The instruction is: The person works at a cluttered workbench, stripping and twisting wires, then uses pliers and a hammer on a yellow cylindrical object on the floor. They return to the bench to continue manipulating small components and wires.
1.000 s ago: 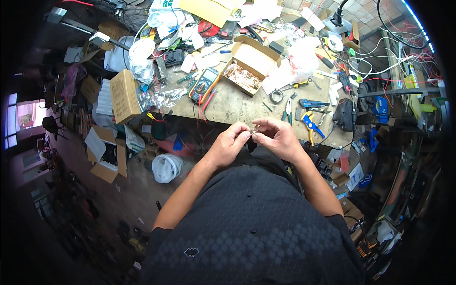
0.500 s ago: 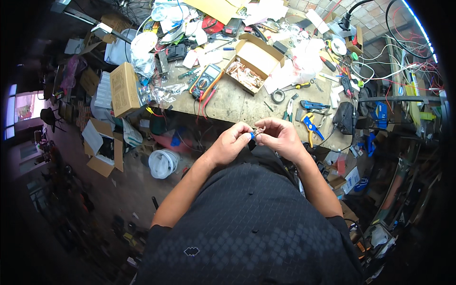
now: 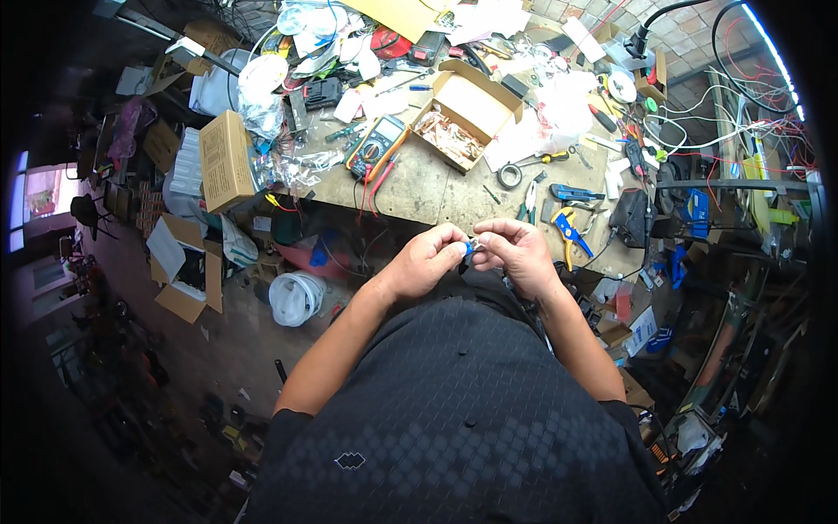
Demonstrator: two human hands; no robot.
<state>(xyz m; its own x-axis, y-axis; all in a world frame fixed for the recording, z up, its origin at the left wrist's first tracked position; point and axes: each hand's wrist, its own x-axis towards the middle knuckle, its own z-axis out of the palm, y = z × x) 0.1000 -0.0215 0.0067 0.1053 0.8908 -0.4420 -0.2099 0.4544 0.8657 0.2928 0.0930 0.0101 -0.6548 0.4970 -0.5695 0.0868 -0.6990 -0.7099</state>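
Just off the front edge of the workbench (image 3: 419,196), my two hands meet at the fingertips. My left hand (image 3: 426,260) is closed in a pinch on a small blue part (image 3: 468,248), too small to name exactly. My right hand (image 3: 521,258) is closed beside it, thumb and forefinger pinched at a thin light-coloured bit next to the blue part. What lies between the right fingertips is mostly hidden. Beyond my hands an open cardboard box (image 3: 476,163) holds many small copper-coloured pieces (image 3: 447,133).
A multimeter (image 3: 381,141) with red leads lies left of the box. Right of my hands are blue-and-yellow pliers (image 3: 572,234), a blue utility knife (image 3: 576,192), a tape roll (image 3: 509,176) and a black adapter (image 3: 630,218). A white bucket (image 3: 295,299) stands on the floor at left.
My right fingers have shifted slightly and curled in closer to the blue part. A copper-coloured bit seen above the fingertips earlier no longer shows clearly. My left hand keeps its pinch.
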